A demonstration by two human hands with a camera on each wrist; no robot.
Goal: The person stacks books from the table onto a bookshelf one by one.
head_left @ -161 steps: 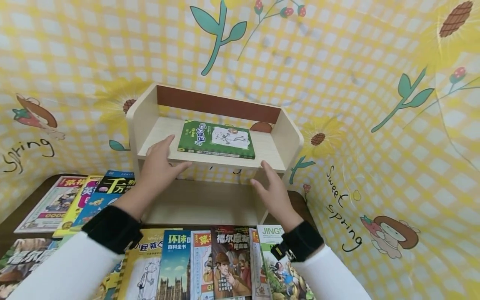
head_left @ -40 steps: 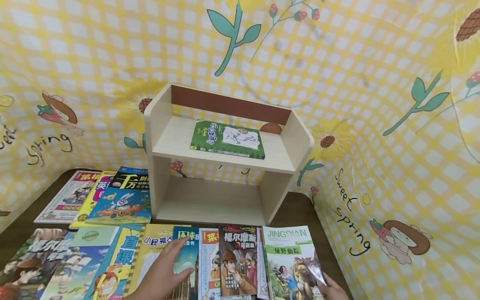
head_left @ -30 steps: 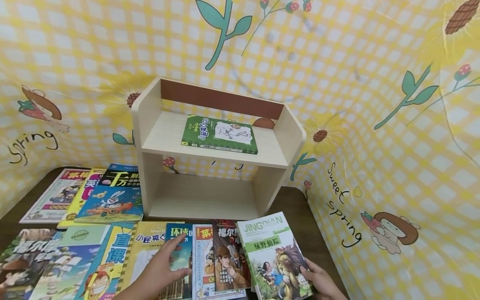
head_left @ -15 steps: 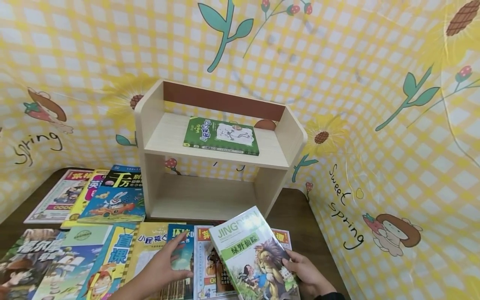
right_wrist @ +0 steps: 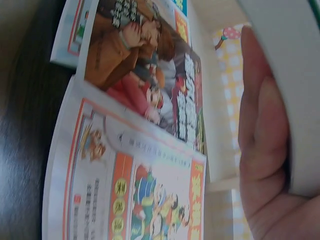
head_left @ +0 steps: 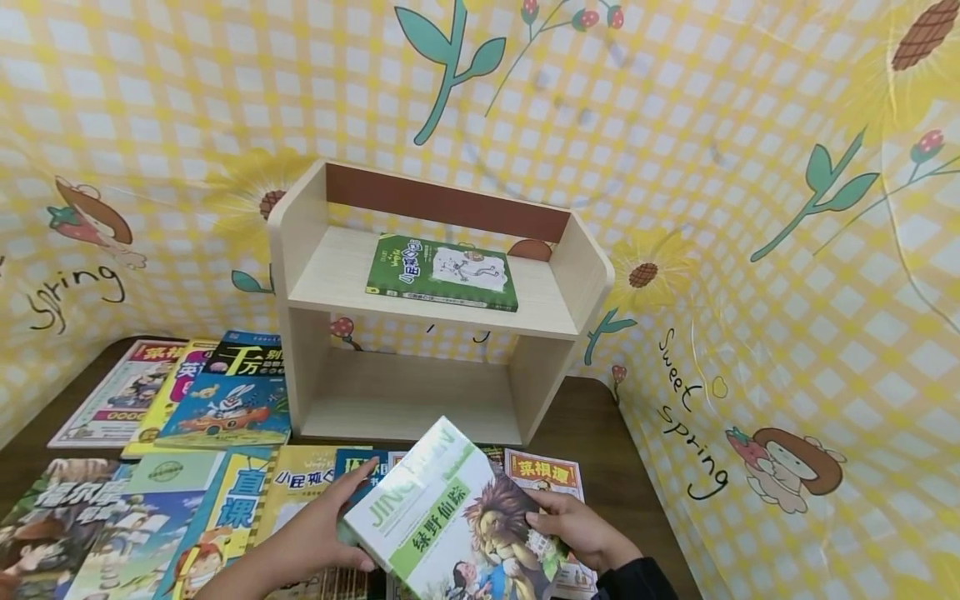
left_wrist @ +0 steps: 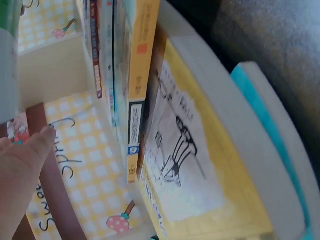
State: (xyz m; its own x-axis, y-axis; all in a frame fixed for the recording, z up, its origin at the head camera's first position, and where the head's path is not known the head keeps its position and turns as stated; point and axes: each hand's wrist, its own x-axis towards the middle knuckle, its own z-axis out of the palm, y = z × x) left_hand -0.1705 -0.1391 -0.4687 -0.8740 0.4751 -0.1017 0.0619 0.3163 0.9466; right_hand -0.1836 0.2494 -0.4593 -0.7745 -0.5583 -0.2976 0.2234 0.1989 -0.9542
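The white book [head_left: 450, 521] is over other books [head_left: 547, 471], forward of the back-right corner of the worktop [head_left: 622, 467]. The right hand [head_left: 581, 529] grips its edge; keep that firm until the left hand [head_left: 318, 533], spread opposite, contact hard to judge, supports it.

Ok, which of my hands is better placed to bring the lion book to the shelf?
Probably your right hand: it grips the lion book, thumb on the cover. Your left hand is open near the opposite corner; whether it touches is unclear.
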